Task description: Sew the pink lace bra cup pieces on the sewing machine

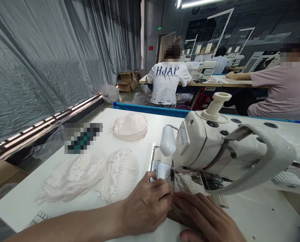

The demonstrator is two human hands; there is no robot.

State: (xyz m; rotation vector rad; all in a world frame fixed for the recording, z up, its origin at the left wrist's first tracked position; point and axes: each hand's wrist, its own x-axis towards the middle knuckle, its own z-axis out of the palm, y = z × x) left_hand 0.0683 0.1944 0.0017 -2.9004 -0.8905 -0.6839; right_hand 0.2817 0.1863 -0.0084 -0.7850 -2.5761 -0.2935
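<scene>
White lace fabric [182, 184] lies under the presser foot [172, 174] of a white sewing machine [197, 134]. My left hand [150, 201] is closed, with its fingers curled and pinched at the fabric's near edge, just left of the foot. The fabric inside that pinch is mostly hidden. Beside it, my right hand [207, 216] rests over the fabric with fingers stretched out and the thumb apart, fingertips close to the left hand. Left of the machine lie a lace-edged cup piece [123, 176], a wider lace piece [74, 176] and a plain pale cup [131, 127].
The machine's curved guard [273, 161] and thread knob [219, 101] rise above my right hand. A blurred dark item [83, 137] lies at the table's left edge. Cardboard boxes [126, 81] stand behind. One person [169, 82] sits ahead, another [283, 87] at right.
</scene>
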